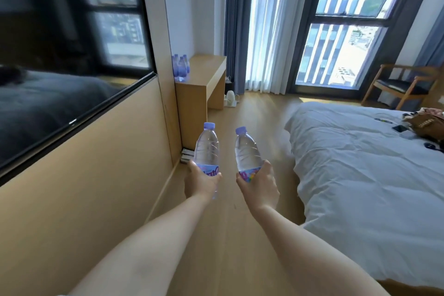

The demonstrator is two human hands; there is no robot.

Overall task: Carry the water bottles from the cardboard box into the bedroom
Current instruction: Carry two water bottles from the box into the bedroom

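The left hand [200, 181] has its fingers clamped round the labelled lower part of one water bottle [206, 149], held upright above the wooden floor [259, 118]. The right hand [260, 184] grips a second bottle [246, 151] the same way, tilted slightly left (both caps are lilac). Ahead, a cluster of bottles [181, 68] stands on the wooden bench [204, 72] against the wall. A white bed [360, 163] lies to the right.
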